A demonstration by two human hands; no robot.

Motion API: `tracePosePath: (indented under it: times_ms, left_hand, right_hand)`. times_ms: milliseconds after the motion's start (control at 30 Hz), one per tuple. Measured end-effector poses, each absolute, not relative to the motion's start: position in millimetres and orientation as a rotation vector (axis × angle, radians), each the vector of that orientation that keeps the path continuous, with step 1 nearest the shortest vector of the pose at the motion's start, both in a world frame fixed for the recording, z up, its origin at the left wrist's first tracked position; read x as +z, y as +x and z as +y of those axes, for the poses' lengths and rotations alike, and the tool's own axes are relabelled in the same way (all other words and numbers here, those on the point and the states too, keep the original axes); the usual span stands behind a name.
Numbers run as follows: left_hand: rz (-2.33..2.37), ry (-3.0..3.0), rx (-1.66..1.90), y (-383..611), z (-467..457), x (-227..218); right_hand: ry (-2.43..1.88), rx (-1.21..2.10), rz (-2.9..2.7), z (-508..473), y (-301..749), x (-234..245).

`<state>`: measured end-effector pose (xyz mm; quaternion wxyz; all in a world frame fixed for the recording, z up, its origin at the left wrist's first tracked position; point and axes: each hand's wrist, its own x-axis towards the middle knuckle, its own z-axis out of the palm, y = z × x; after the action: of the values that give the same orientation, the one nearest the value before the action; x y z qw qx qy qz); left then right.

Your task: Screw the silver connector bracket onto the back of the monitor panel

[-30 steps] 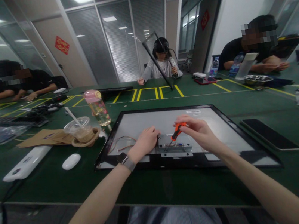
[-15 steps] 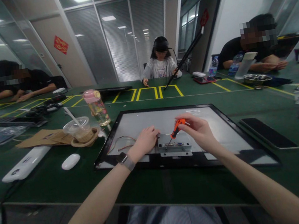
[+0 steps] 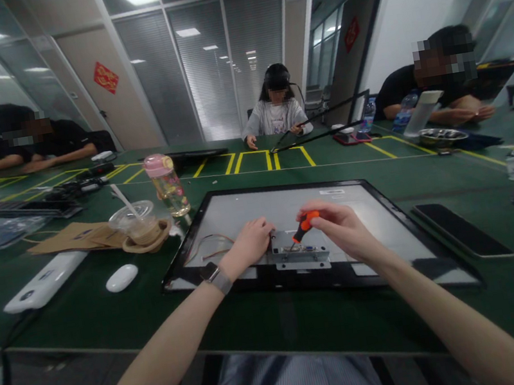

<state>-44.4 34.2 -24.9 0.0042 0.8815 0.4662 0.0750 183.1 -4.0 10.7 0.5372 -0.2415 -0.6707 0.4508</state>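
My right hand [image 3: 343,224] is closed around the orange handle of a black-and-orange screwdriver [image 3: 305,227]. The tool slants down to the left, its tip at a metal bracket [image 3: 302,261] with connectors along its front. At the bracket's left edge is my left hand [image 3: 255,238], its fingers together and curled against that edge; the fingertips are partly hidden. Both hands are over a black-framed display panel [image 3: 230,206] that lies back side up on the green table [image 3: 161,325]. Loose thin wires [image 3: 216,244] lie on the panel, left of my left hand.
Right of the panel lies a dark phone-like slab [image 3: 460,228]. To the left are a white mouse [image 3: 122,277], a long white device [image 3: 46,281], an iced drink cup [image 3: 137,221] and a pink-lidded bottle [image 3: 166,184]. Across the table, a person [image 3: 274,118] holds a black frame strip.
The screwdriver handle has tipped slightly and my right hand's grip has shifted left with it. My left hand stays put. Across the table, the person's black strip has swung lower.
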Motion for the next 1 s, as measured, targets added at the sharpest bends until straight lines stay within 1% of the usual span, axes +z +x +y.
tracePosePath:
  times_ms: [100, 233, 433, 667, 1000]
  left_hand:
    - [1.466, 2.766, 0.23, -44.4, 32.8, -23.8]
    - [1.466, 2.765, 0.235, -44.7, 34.2, -25.8]
    - [1.462, 2.767, 0.249, -45.6, 35.9, -29.5]
    - [1.47, 2.756, 0.226, -43.9, 33.1, -24.0]
    - [1.463, 2.779, 0.237, -45.6, 36.0, -28.7]
  right_hand:
    - [-0.595, 1.068, -1.659, -6.2, 183.6, 11.6]
    - [-0.598, 0.97, -1.744, -9.8, 182.9, 16.3]
    - [-0.605, 0.854, -1.71, -8.6, 182.3, 17.5]
    - [-0.619, 0.986, -1.656, -6.8, 183.5, 11.8]
    - [-0.547, 1.141, -1.644, -5.1, 186.9, 16.9]
